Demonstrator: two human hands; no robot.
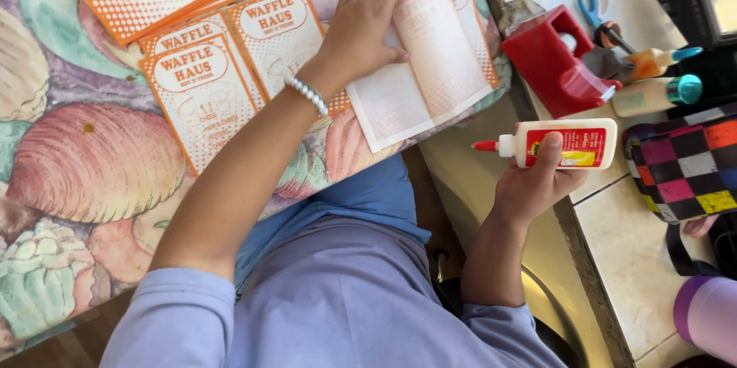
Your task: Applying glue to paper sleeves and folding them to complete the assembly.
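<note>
While the left hand (361, 30) lies flat, fingers spread, pressing an orange-and-white folded paper booklet (430, 69) onto the vegetable-patterned cloth (84, 161), the right hand (537, 180) is clamped around a white plastic glue bottle with a red tip (556, 145), held sideways just right of the booklet, nozzle pointing towards it.

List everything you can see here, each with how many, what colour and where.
Folded paper: one, white and orange, under the left hand.
Printed cards: several, orange and white, on the tablecloth.
Tablecloth: one, vegetable print, left.
Glue bottle: one, white, red tip, in the right hand.
Tape dispenser: one, red, counter.
Small bottles: two, teal caps, counter.
Scissors: one, blue handles, top.
Checkered bag: one, multicoloured, right.
Left hand: pressing paper.
Right hand: gripping bottle.
</note>
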